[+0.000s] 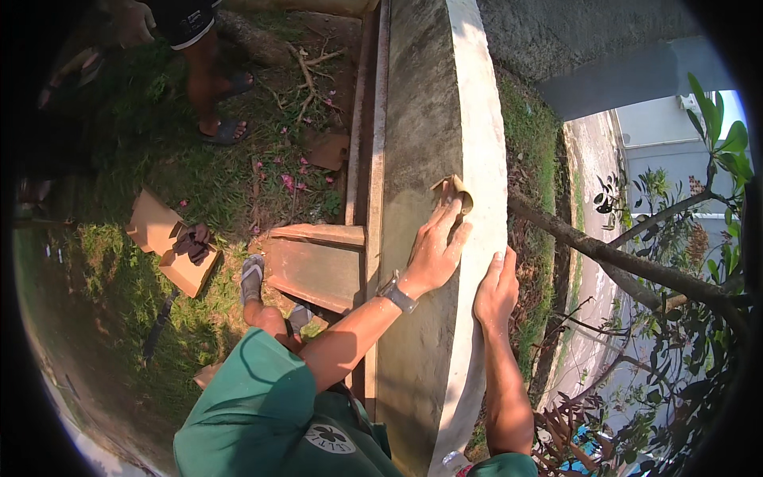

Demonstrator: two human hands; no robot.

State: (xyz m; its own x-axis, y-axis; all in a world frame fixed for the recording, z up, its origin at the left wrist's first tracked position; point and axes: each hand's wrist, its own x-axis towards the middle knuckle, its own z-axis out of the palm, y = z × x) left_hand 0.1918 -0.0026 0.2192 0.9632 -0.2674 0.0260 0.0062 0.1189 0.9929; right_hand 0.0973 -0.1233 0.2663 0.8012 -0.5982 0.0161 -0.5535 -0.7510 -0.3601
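Note:
My left hand [435, 253], with a dark watch on its wrist, presses a curled tan piece of sandpaper [465, 195] against the concrete wall [482, 159]. The sheet lies at the edge where the wall's stained side meets its pale, sunlit top. The fingers stretch forward over the sandpaper and hide part of it. Lower and to the right, my right hand [498, 288] rests on the wall's outer edge. Its thumb lies along the top and its fingers reach along the far side, partly out of sight; no tool shows in it.
Tree branches [588, 238] reach in from the right beside the wall. On the grass at left lies an open cardboard box [191, 274] with dark cloth-like items. Another person's sandaled foot [225, 132] stands further up. A ledged block [314, 270] adjoins the wall near my feet.

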